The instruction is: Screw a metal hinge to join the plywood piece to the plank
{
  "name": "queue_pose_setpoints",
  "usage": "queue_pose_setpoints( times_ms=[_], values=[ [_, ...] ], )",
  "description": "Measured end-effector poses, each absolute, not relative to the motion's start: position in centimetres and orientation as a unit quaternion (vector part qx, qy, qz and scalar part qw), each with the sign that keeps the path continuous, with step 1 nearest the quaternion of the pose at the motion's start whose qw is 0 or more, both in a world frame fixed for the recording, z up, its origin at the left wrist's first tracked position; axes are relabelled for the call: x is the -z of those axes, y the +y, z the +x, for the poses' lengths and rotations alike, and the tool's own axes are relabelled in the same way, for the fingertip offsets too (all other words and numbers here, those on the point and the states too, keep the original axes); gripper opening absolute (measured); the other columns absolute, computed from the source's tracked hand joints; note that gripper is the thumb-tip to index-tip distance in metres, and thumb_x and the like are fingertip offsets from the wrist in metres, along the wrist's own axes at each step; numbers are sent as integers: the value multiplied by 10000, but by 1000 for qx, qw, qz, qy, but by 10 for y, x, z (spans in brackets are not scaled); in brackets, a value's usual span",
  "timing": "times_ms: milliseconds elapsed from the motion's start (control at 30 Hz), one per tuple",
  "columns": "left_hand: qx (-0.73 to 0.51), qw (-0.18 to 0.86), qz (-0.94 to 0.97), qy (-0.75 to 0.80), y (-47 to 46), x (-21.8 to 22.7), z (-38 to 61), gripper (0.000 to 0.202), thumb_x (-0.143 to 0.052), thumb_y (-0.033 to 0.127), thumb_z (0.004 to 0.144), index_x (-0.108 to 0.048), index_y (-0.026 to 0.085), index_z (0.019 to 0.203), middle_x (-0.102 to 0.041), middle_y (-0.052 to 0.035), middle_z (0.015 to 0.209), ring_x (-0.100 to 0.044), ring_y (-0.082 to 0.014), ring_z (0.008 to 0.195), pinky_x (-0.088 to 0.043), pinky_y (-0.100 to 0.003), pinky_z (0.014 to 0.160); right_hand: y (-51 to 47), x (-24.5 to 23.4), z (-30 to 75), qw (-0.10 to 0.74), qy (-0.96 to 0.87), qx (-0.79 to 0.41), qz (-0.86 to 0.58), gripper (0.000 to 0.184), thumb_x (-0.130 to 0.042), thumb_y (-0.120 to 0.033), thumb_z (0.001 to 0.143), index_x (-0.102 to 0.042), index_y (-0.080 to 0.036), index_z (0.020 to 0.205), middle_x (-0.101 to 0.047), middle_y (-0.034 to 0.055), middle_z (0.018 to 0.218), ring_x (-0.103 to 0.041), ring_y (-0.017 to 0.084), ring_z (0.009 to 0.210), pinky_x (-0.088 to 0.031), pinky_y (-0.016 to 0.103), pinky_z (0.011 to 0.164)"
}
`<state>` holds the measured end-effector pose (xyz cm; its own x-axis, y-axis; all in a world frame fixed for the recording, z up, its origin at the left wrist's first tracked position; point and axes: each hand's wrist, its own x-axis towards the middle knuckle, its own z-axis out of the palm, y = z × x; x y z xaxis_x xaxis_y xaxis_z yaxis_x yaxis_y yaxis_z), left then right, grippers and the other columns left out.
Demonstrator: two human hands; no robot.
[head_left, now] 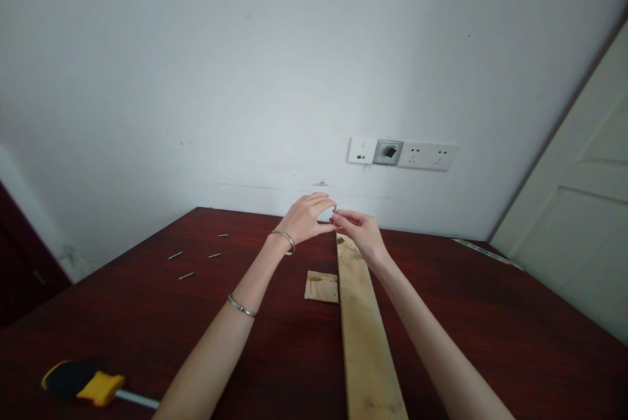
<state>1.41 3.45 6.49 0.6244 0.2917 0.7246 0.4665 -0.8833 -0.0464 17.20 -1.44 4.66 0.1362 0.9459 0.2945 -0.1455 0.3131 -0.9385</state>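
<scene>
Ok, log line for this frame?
left hand, right hand: pinch nail | above plank far end | table: loose nails, wood scrap, yellow-black handle

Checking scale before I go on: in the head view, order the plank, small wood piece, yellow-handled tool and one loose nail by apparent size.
1. plank
2. yellow-handled tool, but nearest the camera, so unsure against the next
3. small wood piece
4. loose nail
</scene>
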Motion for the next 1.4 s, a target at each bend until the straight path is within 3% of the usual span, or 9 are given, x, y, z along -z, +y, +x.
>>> queue_pose_setpoints(
  times_ms=[300, 600, 733, 900, 1067, 1167, 1267, 1400],
  values=[
    [394, 96, -891, -203, 39, -63, 11, 389, -751, 305, 724, -634, 166, 1069, -662, -107, 1115, -574, -249, 1117, -457, -411, 967, -11, -45, 176, 626, -515, -430, -399, 256, -792, -346, 590, -750, -156, 757, -738, 33, 745, -662, 134, 669, -555, 277, 698],
    [405, 28, -891, -201, 44, -60, 6, 423, -748, 332, 718, -644, 163, 1092, -654, -106, 1125, -572, -238, 1104, -430, -383, 995, -5, -39, 180, 632, -470, -483, -383, 155, -775, -264, 603, -746, -148, 700, -725, 23, 698, -662, 107, 640, -566, 226, 670],
    [400, -23, -890, -219, 44, -58, 6, 469, -737, 278, 717, -627, 183, 1163, -634, -107, 1176, -567, -240, 1114, -420, -380, 999, -6, -40, 180, 639, -461, -481, -385, 139, -768, -244, 608, -740, -146, 703, -725, 24, 693, -663, 106, 613, -568, 225, 648],
    [418, -120, -869, -235, 45, -55, 6, 578, -788, 327, 654, -616, 199, 1191, -624, -99, 1207, -572, -231, 1120, -404, -347, 1009, -5, -39, 181, 641, -464, -453, -411, 165, -775, -261, 591, -738, -141, 699, -723, 25, 677, -664, 117, 599, -578, 238, 615],
    [502, -139, -802, -292, 47, -55, 10, 214, -702, 311, 742, -712, 176, 907, -714, -60, 894, -644, -178, 840, -480, -277, 779, 1, -32, 183, 662, -473, -413, -409, 244, -784, -327, 576, -737, -135, 719, -727, 31, 709, -669, 129, 618, -593, 255, 605],
    [497, -181, -790, -311, 44, -56, 14, 209, -636, 338, 791, -710, 154, 723, -703, -40, 720, -619, -146, 674, -466, -243, 664, 4, -28, 184, 684, -465, -390, -406, 294, -790, -376, 561, -728, -133, 714, -723, 33, 706, -671, 145, 625, -604, 284, 597],
    [457, -241, -797, -312, 42, -54, 21, 232, -611, 331, 796, -719, 142, 716, -698, -33, 680, -603, -136, 623, -456, -233, 622, 6, -26, 186, 695, -470, -360, -409, 331, -776, -421, 568, -725, -131, 719, -727, 45, 721, -676, 166, 644, -610, 321, 620],
    [446, -285, -790, -310, 41, -46, 32, 210, -595, 284, 798, -741, 134, 806, -721, -42, 768, -621, -144, 681, -468, -237, 655, 6, -24, 186, 689, -507, -300, -422, 338, -709, -439, 658, -734, -127, 785, -743, 79, 807, -686, 193, 687, -596, 347, 662]
  ],
)
